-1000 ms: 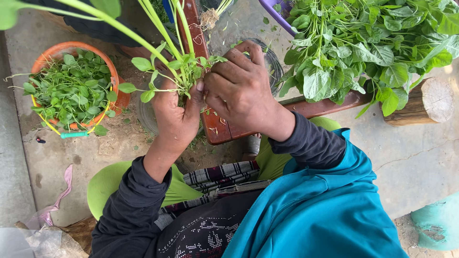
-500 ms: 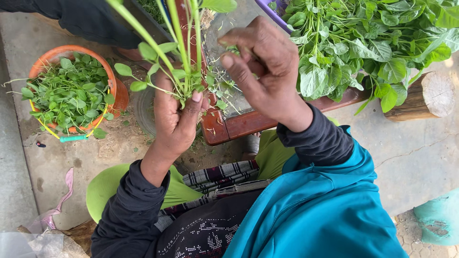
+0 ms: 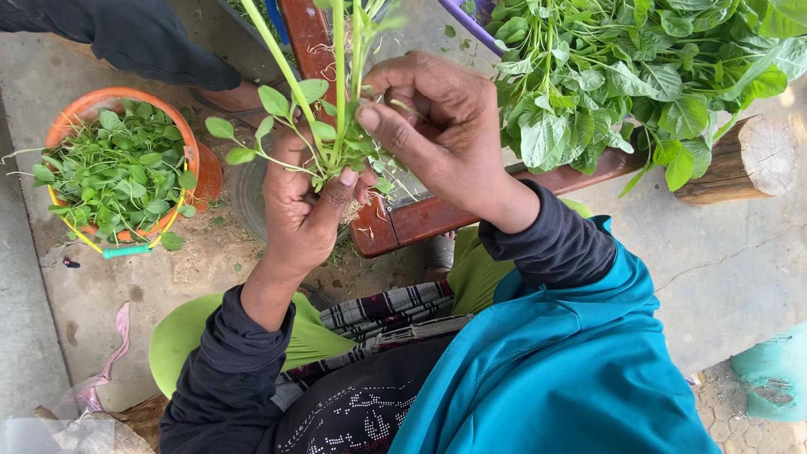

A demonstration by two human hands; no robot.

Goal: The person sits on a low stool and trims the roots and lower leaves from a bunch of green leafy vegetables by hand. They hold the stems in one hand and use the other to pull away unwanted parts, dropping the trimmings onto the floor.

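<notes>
The left hand (image 3: 303,210) is shut tight round a bunch of green stems (image 3: 336,126) – it holds them near the roots, w/ the long stalks going up to the top of the frame. The right hand (image 3: 437,126) is just beside it, in the middle of the frame; its thumb & fingers (image 3: 378,118) are pinched close on a small leafy bit of the same bunch, but can't tell how hard it grips. Right under both hands is a red-brown wooden board (image 3: 403,223). At the upper right sits a big pile of leafy greens (image 3: 639,76), w/ a purple tub (image 3: 471,25) edge showing by it. A cut log (image 3: 740,164) lies at the right, just below the pile. At the left there is an orange bowl (image 3: 193,160) full of small picked leaves (image 3: 118,176) – well apart from the hands. Another person's dark sleeve (image 3: 126,38) is at the upper left. The floor (image 3: 740,269) is grey concrete. At the bottom, the person's own teal top (image 3: 555,370) & lime green pants (image 3: 193,328) show.
</notes>
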